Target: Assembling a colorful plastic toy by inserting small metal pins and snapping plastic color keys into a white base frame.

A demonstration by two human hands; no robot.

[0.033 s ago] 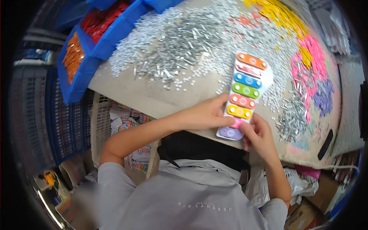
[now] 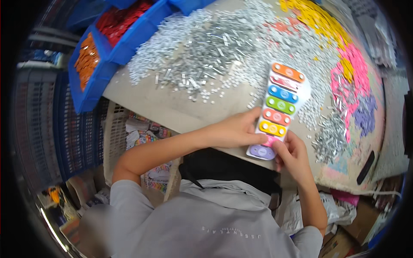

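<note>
A toy xylophone [image 2: 281, 104] with a white base lies tilted at the table's near edge, its narrow end toward me. Its bars run from orange at the far end through red, blue, green, coral, yellow and pink to purple nearest me. Along its left side, my left hand [image 2: 241, 129] grips it, thumb on the pink bar. My right hand [image 2: 294, 155] holds the lower right edge, its thumb also reaching the pink bar. Both hands' fingertips under the base are hidden.
Small white caps [image 2: 155, 49] and shiny metal pieces [image 2: 219, 41] cover the table. Yellow [image 2: 320, 19], pink [image 2: 359, 64] and purple bars [image 2: 365, 112] lie at the right, beside more metal pieces [image 2: 330, 137]. Blue bins [image 2: 111, 56] hold red and orange bars. A black strip-shaped object [image 2: 365, 167] lies near the right edge.
The whole view has shifted slightly to the right and down. Both hands keep about the same hold on the xylophone, with no clear change in its parts.
</note>
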